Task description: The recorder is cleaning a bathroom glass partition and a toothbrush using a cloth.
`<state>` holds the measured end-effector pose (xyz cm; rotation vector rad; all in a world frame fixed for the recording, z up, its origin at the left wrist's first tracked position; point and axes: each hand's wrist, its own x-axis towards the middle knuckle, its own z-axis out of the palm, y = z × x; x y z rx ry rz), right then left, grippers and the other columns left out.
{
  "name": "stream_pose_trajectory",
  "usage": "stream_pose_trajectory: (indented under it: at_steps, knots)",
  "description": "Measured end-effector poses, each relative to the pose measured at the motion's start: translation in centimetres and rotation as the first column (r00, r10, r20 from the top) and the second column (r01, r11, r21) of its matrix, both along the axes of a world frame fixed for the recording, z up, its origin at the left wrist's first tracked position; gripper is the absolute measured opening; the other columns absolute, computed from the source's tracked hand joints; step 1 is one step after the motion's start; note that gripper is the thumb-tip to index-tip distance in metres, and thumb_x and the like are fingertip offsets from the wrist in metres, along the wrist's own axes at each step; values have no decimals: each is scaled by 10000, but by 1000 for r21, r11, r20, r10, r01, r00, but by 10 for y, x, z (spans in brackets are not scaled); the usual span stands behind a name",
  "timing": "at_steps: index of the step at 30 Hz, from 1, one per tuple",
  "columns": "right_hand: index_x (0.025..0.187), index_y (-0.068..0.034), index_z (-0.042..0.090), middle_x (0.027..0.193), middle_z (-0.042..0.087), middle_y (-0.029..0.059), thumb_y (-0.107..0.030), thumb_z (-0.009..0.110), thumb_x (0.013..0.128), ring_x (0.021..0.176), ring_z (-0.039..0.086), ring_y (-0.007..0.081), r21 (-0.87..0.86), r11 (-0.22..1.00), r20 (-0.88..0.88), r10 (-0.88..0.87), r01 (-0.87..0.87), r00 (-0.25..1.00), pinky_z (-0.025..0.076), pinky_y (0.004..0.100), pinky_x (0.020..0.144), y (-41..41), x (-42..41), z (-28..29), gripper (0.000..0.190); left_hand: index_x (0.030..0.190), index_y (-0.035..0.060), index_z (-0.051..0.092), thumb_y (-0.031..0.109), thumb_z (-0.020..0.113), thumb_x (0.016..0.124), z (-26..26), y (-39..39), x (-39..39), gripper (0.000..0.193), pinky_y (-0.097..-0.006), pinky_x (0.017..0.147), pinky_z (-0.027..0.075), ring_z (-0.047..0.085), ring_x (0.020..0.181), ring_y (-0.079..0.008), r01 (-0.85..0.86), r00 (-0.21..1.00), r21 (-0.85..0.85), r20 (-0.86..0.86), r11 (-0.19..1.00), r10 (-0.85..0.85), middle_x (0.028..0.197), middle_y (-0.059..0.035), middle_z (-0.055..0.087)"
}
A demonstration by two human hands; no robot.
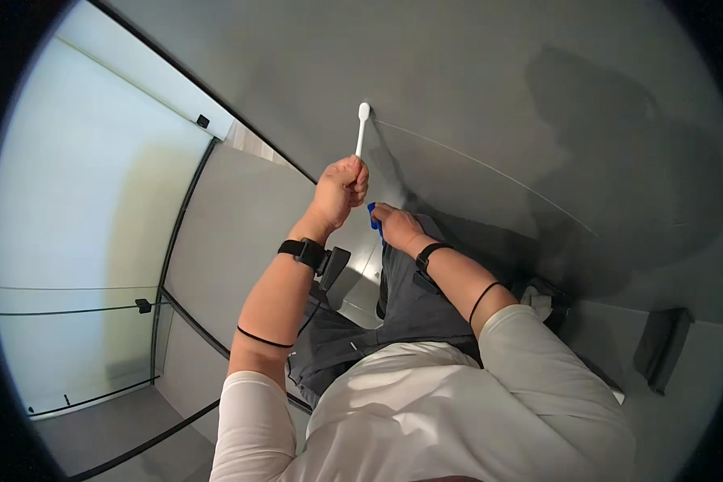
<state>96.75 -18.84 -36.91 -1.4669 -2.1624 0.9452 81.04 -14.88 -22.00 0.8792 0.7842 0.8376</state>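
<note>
My left hand (341, 185) is closed around the lower part of a slim white plastic handle (361, 129). Its thicker rounded end points up, at or just in front of the grey wall panel (446, 72); I cannot tell whether they touch. Lower and to the right, my right hand (399, 226) grips a small blue object (374, 215), mostly hidden by the fingers. Whether the blue object is plastic or cloth is unclear. The two hands are close together but apart, in front of my grey trousers.
On the left stand frosted glass panels (66, 199) with black metal frames (184, 211) and small black fittings (202, 121). A thin pale line (488, 166) runs across the wall. A dark box-like fixture (661, 350) is at the lower right. Both wrists carry black straps with devices.
</note>
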Motion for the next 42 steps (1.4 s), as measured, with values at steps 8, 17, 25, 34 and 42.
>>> stream_pose_trajectory:
  at_steps: [8,17,25,34,42]
  knots:
    - [958,-78,579,1165,609,100,-62,448,901,999,612,362,117,993,-71,-8,17,997,498,461,845,4,3,6,145,728,118,466,329,435,1025,-14,-21,-8,365,-240,421,196,278,450,-73,-118,983,-217,-165,969,83,589,28,395]
    - [1002,-93,564,1231,588,124,-27,455,896,1056,583,389,165,975,-217,-111,148,970,486,454,882,-1,3,3,165,804,123,457,354,429,1029,-31,-60,-39,324,-235,479,254,325,523,-87,-359,933,-123,-40,925,357,633,32,382]
    - [1021,-58,592,1181,606,185,2,568,879,1132,567,401,269,948,-577,18,169,817,452,399,954,2,-18,90,156,900,114,515,374,503,1003,-61,-83,-53,280,-282,690,399,485,754,-125,-478,833,10,-311,878,457,823,6,530]
    - [1167,-28,562,1236,575,205,-35,633,897,1112,583,330,640,742,-561,274,199,781,440,379,978,-13,-8,213,279,1021,68,549,250,586,990,-4,-64,-12,189,-209,695,379,411,758,-36,-395,919,134,45,909,393,866,54,498]
    - [1357,22,453,1324,512,242,-19,655,837,1237,490,428,968,245,-127,259,62,958,385,461,1054,25,8,317,559,1078,-5,627,249,624,964,-12,-51,-29,278,-289,896,449,585,1001,-141,-550,801,347,-39,760,598,1035,-61,664]
